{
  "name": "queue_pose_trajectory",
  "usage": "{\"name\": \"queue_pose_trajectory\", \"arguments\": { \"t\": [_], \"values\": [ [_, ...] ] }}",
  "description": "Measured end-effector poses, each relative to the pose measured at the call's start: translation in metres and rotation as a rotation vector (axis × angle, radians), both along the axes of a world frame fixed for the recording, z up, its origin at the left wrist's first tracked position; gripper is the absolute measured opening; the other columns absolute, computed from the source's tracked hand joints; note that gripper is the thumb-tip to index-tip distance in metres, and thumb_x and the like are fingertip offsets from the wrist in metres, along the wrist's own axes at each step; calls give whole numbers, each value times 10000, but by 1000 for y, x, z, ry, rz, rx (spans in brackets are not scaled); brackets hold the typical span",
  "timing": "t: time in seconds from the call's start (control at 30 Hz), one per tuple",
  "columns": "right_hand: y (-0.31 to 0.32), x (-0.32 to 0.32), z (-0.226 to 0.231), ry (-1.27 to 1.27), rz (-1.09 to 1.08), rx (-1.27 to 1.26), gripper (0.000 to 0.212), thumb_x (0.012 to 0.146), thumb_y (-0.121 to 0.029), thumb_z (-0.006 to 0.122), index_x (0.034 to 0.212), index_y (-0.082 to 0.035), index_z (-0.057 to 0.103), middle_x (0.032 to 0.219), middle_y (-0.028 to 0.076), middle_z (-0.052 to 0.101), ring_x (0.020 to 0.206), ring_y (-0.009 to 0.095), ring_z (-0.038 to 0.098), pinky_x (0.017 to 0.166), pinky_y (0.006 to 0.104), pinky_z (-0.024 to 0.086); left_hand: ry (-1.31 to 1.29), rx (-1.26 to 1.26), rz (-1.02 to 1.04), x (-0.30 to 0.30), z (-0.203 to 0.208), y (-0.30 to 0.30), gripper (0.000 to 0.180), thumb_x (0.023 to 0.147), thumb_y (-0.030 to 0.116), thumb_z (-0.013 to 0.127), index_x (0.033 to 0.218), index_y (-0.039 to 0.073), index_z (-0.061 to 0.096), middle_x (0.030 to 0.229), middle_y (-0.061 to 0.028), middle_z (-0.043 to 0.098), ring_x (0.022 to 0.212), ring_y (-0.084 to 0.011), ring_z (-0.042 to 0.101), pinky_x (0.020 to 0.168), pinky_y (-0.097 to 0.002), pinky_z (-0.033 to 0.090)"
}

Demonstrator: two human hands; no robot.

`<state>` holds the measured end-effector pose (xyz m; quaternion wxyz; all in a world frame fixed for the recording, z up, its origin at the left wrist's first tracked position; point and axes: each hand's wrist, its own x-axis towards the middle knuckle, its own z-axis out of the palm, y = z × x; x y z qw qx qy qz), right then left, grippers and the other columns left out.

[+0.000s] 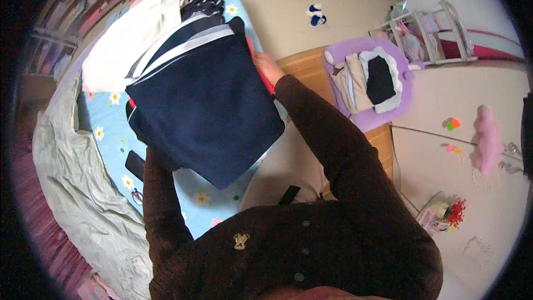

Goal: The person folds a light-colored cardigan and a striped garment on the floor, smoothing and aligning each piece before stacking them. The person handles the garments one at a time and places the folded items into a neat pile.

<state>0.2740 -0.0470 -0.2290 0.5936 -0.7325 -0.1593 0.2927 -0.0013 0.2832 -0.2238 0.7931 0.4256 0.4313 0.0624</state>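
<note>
Right hand [267, 68] grips folded navy cloth [205, 105], left hand hidden, its fingers unreadable; clothes [361, 83] on purple seat [409, 97] appear finished, bunched dark cloth [205, 1] apparently not.

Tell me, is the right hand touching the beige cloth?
Apart: the head view shows wooden surface and purple rim between the right hand and beige cloth.

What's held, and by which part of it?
A folded navy-blue cloth bundle, held at its right edge by the right hand; the left hand is hidden by it, hold unclear.
</note>
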Motion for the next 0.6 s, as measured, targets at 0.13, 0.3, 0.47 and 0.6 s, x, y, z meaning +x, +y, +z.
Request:
{"name": "queue_pose_trajectory", "arguments": {
  "t": [0.13, 0.3, 0.47, 0.6],
  "values": [
    [-25, -38, 19, 183, 8, 118, 480, 1014, -397, 422, 1181, 12, 609, 1075, 87, 660, 972, 171, 610, 881, 318, 483, 27, 42, 16, -9, 8, -8, 547, 961, 393, 507, 1337, -1, 467, 1148, -155, 631, 992, -280, 625, 871, -362, 503],
    [-71, -115, 109, 228, 4, 193, 765, 978, -625, 223, 1454, -38, 346, 1478, 154, 386, 1341, 251, 389, 1129, 359, 250, 84, 159, 31, -39, 45, -25, 537, 957, 379, 515, 1341, 7, 466, 1142, -158, 632, 991, -280, 625, 871, -358, 502],
    [-108, -156, 169, 471, 82, 458, 858, 954, -528, 479, 1511, -8, 84, 1535, 130, 243, 1392, 231, 277, 1143, 340, 221, 122, 318, -25, -62, 109, -56, 529, 953, 364, 523, 1345, 15, 464, 1136, -161, 633, 989, -279, 625, 870, -354, 502],
    [-110, -165, 174, 48, 59, 250, 947, 880, -430, 661, 1496, 17, 99, 1506, 170, 276, 1388, 254, 273, 1142, 343, 216, 98, 445, -135, -54, 166, -95, 523, 949, 353, 530, 1349, 22, 463, 1130, -163, 634, 988, -279, 625, 870, -351, 502]
  ]
}}
